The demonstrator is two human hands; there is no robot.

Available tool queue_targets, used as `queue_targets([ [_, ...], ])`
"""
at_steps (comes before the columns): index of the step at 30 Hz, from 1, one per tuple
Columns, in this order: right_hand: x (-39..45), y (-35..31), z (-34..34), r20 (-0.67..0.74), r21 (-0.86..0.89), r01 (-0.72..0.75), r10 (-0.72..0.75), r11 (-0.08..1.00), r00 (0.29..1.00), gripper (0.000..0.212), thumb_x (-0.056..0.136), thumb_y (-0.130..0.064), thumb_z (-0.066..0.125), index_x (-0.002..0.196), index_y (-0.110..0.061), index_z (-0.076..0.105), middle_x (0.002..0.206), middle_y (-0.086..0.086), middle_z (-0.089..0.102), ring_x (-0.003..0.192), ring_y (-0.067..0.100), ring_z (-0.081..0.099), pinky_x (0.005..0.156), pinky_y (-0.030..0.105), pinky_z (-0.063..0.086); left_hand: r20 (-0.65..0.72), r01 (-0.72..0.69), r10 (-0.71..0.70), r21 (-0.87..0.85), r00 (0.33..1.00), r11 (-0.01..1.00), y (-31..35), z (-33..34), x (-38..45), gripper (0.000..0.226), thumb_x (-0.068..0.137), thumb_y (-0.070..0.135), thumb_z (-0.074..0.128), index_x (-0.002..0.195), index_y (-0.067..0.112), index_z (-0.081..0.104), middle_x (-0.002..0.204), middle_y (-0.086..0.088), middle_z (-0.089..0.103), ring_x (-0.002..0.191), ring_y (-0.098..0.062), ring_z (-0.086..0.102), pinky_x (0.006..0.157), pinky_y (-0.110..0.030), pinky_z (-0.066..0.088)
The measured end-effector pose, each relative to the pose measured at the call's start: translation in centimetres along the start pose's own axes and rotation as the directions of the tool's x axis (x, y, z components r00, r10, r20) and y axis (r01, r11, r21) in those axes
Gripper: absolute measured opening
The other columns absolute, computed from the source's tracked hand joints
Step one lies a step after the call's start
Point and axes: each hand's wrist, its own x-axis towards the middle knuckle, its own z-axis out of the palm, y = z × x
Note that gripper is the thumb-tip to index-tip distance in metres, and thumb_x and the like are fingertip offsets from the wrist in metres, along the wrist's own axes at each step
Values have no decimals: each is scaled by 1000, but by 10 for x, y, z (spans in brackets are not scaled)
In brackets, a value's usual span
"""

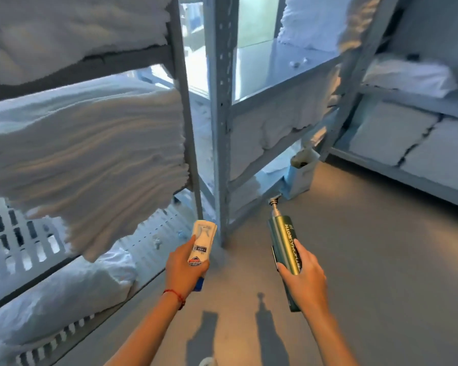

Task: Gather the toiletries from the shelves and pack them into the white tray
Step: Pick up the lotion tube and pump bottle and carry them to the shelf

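Holding a white tube (202, 243) in left grip (186, 270), green pump bottle (284, 247) in right grip (303, 276).

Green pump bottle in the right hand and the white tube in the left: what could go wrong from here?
The right hand grips the green pump bottle low on its body, so its long pump end could clip the shelf post nearby. The left hand holds the white tube; both hands are full, so grabbing another item risks a drop.

Folded white towels (85, 143) fill grey metal shelving (220, 107) above a grey floor (368, 260).
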Motion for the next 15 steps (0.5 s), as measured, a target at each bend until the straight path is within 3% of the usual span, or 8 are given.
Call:
queue_targets([
  [6, 16, 74, -81, -254, -4, -207, 199, 978, 946, 68, 77, -26, 72, 136, -21, 39, 112, 8, 56, 94, 22, 55, 75, 28, 40, 237, -160, 161, -20, 958, 987, 79, 111, 25, 66, 67, 6, 75, 127, 10, 49, 91, -14, 64, 77, -22, 57, 68, -31, 45],
  [11, 24, 126, -132, -447, 44, -363, 343, 931, 826, 66, 72, -22, 76, 131, -17, 47, 110, 11, 58, 95, 27, 57, 78, 33, 44, 412, -265, 275, -83, 869, 961, 142, 203, 39, 65, 68, 9, 74, 127, 15, 49, 90, -4, 57, 81, -21, 55, 70, -26, 38],
  [15, 23, 161, -170, -566, 99, -459, 429, 883, 704, 66, 71, -20, 76, 130, -16, 48, 113, 10, 58, 96, 26, 58, 79, 34, 47, 540, -374, 374, -114, 754, 920, 196, 270, 45, 64, 67, 10, 74, 126, 13, 50, 98, -13, 62, 79, -18, 51, 71, -25, 36],
])
